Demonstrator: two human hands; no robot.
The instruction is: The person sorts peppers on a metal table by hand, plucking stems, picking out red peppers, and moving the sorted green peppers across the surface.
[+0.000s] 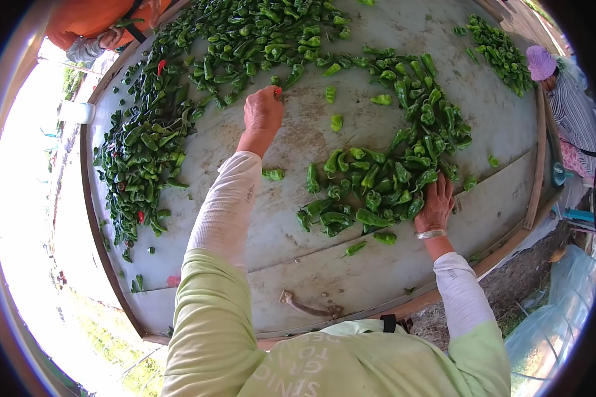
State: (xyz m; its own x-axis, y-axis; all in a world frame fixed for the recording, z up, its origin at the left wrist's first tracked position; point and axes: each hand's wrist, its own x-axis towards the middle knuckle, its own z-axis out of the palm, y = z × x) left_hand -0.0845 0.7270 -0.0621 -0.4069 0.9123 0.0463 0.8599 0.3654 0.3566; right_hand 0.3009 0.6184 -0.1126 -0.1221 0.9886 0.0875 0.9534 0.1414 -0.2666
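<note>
My left hand (263,116) is reached out over the middle of the table, fingers closed in a fist or pinch. A small red bit shows at its fingertips, and I cannot tell what it is. Just beyond lies the edge of the far heap of green peppers (265,40). My right hand (436,206), with a bracelet at the wrist, rests with fingers stretched out against the near edge of another green pepper pile (384,188). Its fingertips touch the peppers. A few single peppers lie between the piles, one green pepper (273,174) below my left hand.
Along the left lies a darker pepper heap (142,142) with a few red ones. A smaller pile (496,49) sits at the far right. Wooden rims edge the table (258,264), and a curved handle-like piece (304,304) lies in front. Two people (99,23) (569,99) are at the far corners.
</note>
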